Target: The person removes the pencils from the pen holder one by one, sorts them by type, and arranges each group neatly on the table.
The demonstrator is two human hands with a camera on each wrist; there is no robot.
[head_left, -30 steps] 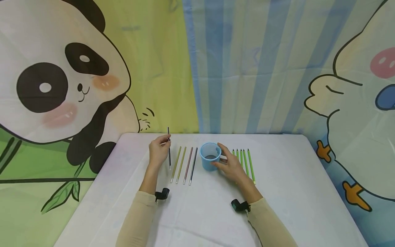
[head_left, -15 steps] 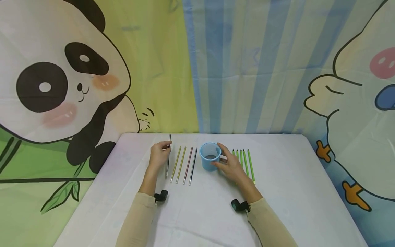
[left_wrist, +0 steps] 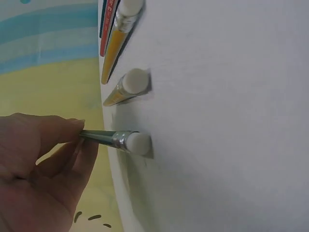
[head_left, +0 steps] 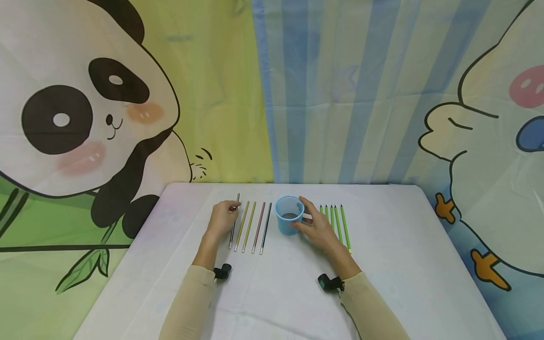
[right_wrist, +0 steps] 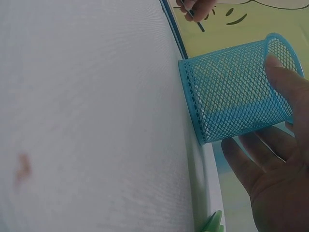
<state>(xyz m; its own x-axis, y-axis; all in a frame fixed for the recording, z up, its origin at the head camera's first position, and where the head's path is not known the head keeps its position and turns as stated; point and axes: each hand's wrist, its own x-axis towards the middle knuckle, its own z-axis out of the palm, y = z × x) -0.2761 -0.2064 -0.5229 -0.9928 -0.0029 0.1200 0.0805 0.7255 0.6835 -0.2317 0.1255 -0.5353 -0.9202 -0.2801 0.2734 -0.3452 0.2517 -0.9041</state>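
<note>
My left hand pinches a dark pencil between thumb and fingers. The pencil's white eraser end points toward me, at or just over the tabletop; whether it touches is hard to tell. It stands left of a row of two yellow pencils, a red pencil and another dark pencil. My right hand holds a blue mesh pen holder from its right side, thumb near the rim. The holder stands upright on the table, and no pencil shows inside it.
Several green pencils lie side by side right of the holder, partly behind my right hand, tips pointing away. A white cloth covers the table. A printed curtain hangs along the table's far edge.
My left hand has brought the dark pencil nearer to me and slightly right, beside the row. It slants more now. The right hand and the pen holder have stayed in place.
</note>
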